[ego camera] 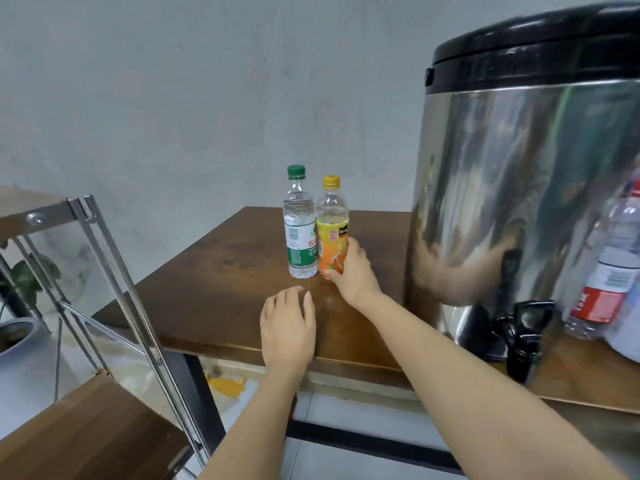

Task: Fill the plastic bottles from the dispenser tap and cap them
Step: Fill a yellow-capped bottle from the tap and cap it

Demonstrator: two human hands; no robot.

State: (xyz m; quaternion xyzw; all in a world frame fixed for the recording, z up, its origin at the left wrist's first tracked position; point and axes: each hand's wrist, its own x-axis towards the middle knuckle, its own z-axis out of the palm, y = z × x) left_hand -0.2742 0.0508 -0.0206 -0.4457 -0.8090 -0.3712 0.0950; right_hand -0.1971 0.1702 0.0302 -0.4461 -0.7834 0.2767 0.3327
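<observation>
Orange-label bottle (331, 233): where does it stand?
— Upright on the table (207, 299), yellow cap on, touching the green-capped bottle (300, 223) at its nine o'clock. Both are near the far edge, by the wall.

What do the hands have hold of?
— The right hand (353, 271) grips the orange-label bottle low down from its four o'clock side. The thumb lies across the label; the other fingers go round the back and are hidden. The left hand (287, 327) holds nothing. It is palm down with the fingers straight, at six o'clock of the two bottles. I cannot tell whether it rests on the wood or hangs just above it.

What is hard to make out?
— The hand covers the label's lower corner, and the fill level is unclear. The steel dispenser (519, 188) at three o'clock is cut off by the frame's top and right edges. Its black tap (523, 327) juts over the table's front edge. A red-label bottle (606, 271) just beside it is blurred and partly out of frame.

Anything else?
— A metal rack (114, 271) with wooden shelves at nine o'clock, and a grey plant pot (17, 344) behind it.
</observation>
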